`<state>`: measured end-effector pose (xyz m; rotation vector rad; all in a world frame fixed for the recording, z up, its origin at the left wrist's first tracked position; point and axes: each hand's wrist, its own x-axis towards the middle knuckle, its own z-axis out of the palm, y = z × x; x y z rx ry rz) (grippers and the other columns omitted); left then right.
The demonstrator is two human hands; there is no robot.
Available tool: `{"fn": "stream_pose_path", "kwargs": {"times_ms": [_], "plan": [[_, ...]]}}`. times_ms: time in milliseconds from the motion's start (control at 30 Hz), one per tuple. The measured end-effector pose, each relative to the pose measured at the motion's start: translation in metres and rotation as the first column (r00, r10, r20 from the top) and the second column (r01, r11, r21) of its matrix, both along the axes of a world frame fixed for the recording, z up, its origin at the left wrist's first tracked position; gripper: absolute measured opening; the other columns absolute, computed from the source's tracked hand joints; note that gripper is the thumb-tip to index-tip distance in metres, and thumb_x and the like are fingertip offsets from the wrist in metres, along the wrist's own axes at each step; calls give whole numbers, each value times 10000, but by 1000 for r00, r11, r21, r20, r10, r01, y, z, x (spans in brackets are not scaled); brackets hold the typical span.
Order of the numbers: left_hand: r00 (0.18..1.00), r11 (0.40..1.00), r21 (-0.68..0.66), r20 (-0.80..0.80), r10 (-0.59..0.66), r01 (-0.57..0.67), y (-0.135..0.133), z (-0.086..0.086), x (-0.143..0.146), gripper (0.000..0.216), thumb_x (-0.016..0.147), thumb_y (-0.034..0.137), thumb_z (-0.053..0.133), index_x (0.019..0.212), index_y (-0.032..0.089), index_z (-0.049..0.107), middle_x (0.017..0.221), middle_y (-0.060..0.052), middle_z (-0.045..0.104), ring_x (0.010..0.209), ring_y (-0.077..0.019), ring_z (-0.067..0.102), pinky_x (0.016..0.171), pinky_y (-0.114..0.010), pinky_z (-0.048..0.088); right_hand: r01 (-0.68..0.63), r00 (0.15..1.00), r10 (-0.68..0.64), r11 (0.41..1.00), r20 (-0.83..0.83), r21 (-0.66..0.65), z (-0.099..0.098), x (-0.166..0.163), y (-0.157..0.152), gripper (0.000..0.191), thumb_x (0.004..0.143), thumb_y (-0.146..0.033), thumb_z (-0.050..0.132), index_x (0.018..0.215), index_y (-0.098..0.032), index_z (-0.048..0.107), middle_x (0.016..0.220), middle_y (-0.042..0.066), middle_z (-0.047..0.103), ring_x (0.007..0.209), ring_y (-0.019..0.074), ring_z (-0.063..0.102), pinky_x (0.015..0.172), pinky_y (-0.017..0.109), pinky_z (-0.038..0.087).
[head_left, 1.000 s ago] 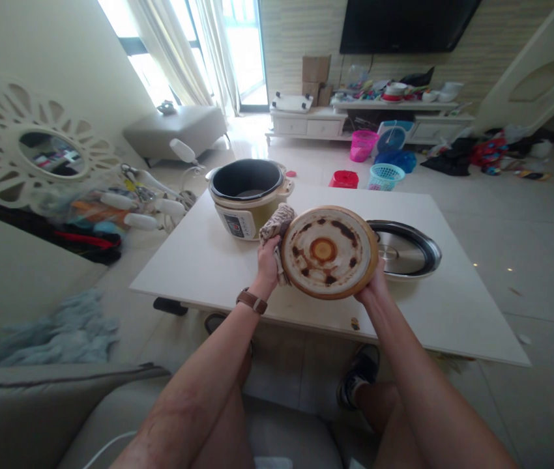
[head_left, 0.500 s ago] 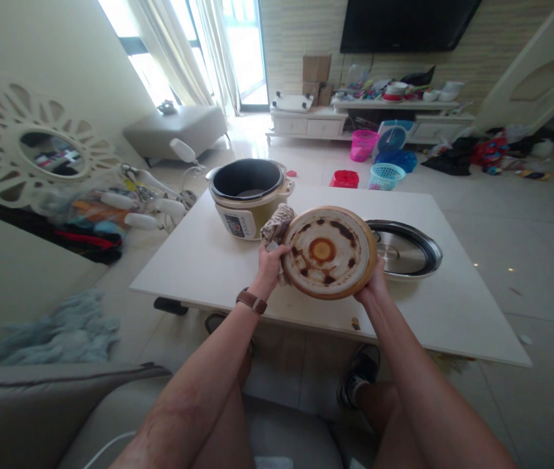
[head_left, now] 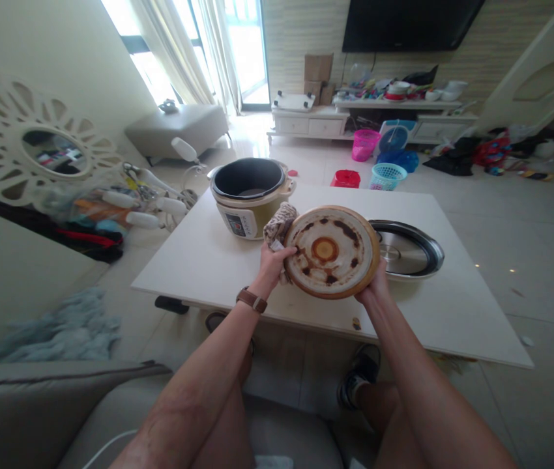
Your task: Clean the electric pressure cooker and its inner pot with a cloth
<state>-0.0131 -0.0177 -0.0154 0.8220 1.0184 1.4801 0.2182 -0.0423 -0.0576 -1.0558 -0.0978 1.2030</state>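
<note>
A round gold-edged inner pot is held up over the table, its pale bottom facing me with brown and rust stains. My left hand closes around its left side, thumb on the rim, with a bunched patterned cloth in the same grip. On the lower right, my right hand supports the pot; its fingers are mostly hidden behind it. An electric pressure cooker with a dark inside stands open behind my left hand. Right of the pot, the cooker's lid lies with its metal underside up.
Everything stands on a white table. Beyond it on the floor are a red basket, a light blue basket and a pink basket. A lamp with white shades is to the left. A grey sofa is under me.
Little differs. The whole view has shifted slightly, and both hands keep the pot in nearly the same place and tilt.
</note>
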Motion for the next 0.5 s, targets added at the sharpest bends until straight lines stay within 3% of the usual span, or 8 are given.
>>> {"fn": "stream_pose_path", "kwargs": {"times_ms": [500], "plan": [[995, 995, 12, -34, -95, 95, 3, -5, -8, 672, 466, 211, 897, 1117, 209, 730, 957, -15, 773, 884, -231, 720, 861, -368, 581, -42, 997, 45, 998, -60, 56, -23, 14, 6, 333, 991, -473, 487, 1040, -249, 728, 944, 8, 803, 922, 229, 755, 817, 434, 689]]}}
